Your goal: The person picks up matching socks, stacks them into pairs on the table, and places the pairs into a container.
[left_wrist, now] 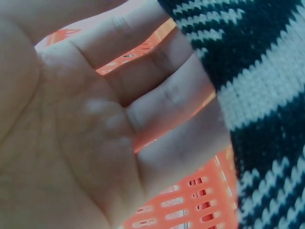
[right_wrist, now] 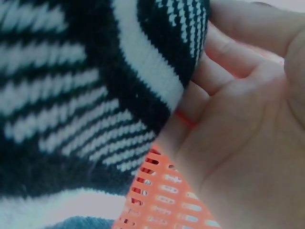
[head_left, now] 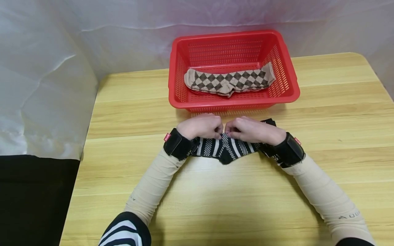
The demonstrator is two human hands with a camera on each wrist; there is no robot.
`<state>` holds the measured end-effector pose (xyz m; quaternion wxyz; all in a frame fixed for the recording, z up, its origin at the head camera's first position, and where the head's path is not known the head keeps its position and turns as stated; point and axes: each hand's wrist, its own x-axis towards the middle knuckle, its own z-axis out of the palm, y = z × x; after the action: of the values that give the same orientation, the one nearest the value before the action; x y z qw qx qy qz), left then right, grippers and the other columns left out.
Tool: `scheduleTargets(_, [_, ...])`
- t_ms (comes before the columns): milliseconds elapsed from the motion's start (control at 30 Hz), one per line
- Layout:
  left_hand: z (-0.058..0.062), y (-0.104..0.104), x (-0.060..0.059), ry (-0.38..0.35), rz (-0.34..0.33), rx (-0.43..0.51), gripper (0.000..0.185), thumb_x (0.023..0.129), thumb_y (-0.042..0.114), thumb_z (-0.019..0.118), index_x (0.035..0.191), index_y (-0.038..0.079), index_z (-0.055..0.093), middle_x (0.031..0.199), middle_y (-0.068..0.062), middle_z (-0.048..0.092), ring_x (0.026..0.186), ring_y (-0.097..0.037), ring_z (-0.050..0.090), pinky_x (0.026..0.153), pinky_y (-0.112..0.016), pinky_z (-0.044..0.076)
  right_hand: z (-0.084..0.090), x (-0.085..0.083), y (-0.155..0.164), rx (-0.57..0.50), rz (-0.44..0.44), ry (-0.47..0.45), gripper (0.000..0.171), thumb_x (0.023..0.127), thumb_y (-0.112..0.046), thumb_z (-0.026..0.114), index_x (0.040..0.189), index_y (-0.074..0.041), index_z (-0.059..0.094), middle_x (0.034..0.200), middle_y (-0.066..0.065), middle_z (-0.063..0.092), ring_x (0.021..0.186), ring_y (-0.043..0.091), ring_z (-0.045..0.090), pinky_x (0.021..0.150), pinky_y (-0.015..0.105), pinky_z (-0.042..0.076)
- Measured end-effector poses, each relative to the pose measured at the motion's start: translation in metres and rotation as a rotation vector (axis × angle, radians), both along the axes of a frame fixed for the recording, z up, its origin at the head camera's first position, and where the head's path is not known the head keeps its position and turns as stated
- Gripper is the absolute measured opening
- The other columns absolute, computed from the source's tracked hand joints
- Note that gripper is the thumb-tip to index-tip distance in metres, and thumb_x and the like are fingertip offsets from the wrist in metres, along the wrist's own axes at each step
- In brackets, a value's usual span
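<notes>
A black sock [head_left: 226, 152] with white and grey stripes lies sideways just in front of the red basket, its heel pointing toward the person. The left hand [head_left: 201, 125] pinches its upper edge near the middle. Close beside it, the right hand [head_left: 253, 130] pinches the same edge, the fingertips of both hands nearly meeting. In the left wrist view the striped knit [left_wrist: 267, 90] covers the left fingertips; the right wrist view likewise shows the sock [right_wrist: 81, 105] hiding the right fingertips. Whether one sock or a stacked pair lies there, I cannot tell.
Behind the hands stands a red perforated basket [head_left: 234, 103] at the table's far side. Brown and beige argyle socks [head_left: 227, 81] lie flat in it. The light wooden table [head_left: 231, 205] meets a pale cloth backdrop [head_left: 132, 44] at the back and left.
</notes>
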<state>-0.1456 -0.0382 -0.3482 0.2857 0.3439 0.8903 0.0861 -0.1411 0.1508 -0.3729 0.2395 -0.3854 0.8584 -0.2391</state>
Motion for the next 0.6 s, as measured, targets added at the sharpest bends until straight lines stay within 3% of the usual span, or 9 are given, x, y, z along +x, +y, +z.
scheduleTargets(133, [0.0003,0.0009,0.0007,0.01,0.005,-0.015,0.015,0.087,0.023,0.074,0.077,0.017,0.065,0.078,0.005,0.055,0.075,-0.012,0.051,0.068,-0.023,0.039,-0.0002,0.0,-0.0008,0.052,-0.025,0.028,0.004,0.091,-0.012,0.067,0.09,-0.01,0.064,0.079,0.0,0.059,0.07,0.011,0.051,0.068,0.03,0.044])
scheduleTargets(267, [-0.0001,0.0013,0.0011,0.008,0.012,-0.014,0.016,0.087,0.024,0.074,0.076,0.017,0.065,0.075,0.006,0.054,0.073,-0.012,0.051,0.066,-0.023,0.038,-0.0008,0.0002,-0.0007,0.068,-0.05,0.047,0.01,0.088,-0.013,0.07,0.095,-0.008,0.065,0.085,0.002,0.063,0.074,0.013,0.054,0.071,0.031,0.047])
scheduleTargets(400, [0.0,0.0016,0.0012,-0.002,0.011,-0.018,0.016,0.087,0.026,0.074,0.077,0.017,0.066,0.074,0.006,0.054,0.072,-0.012,0.051,0.066,-0.022,0.039,-0.0018,-0.0001,0.0012,0.042,-0.051,0.055,0.002,0.091,-0.01,0.065,0.091,-0.008,0.064,0.082,0.001,0.062,0.071,0.012,0.053,0.069,0.029,0.045])
scheduleTargets(600, [-0.0001,0.001,0.0013,0.006,-0.005,-0.022,0.017,0.087,0.027,0.074,0.076,0.019,0.065,0.072,0.007,0.052,0.071,-0.011,0.05,0.066,-0.023,0.039,-0.0028,-0.001,0.0031,0.007,-0.022,0.065,0.011,0.093,-0.006,0.06,0.083,-0.011,0.063,0.075,-0.002,0.058,0.067,0.009,0.05,0.066,0.027,0.043])
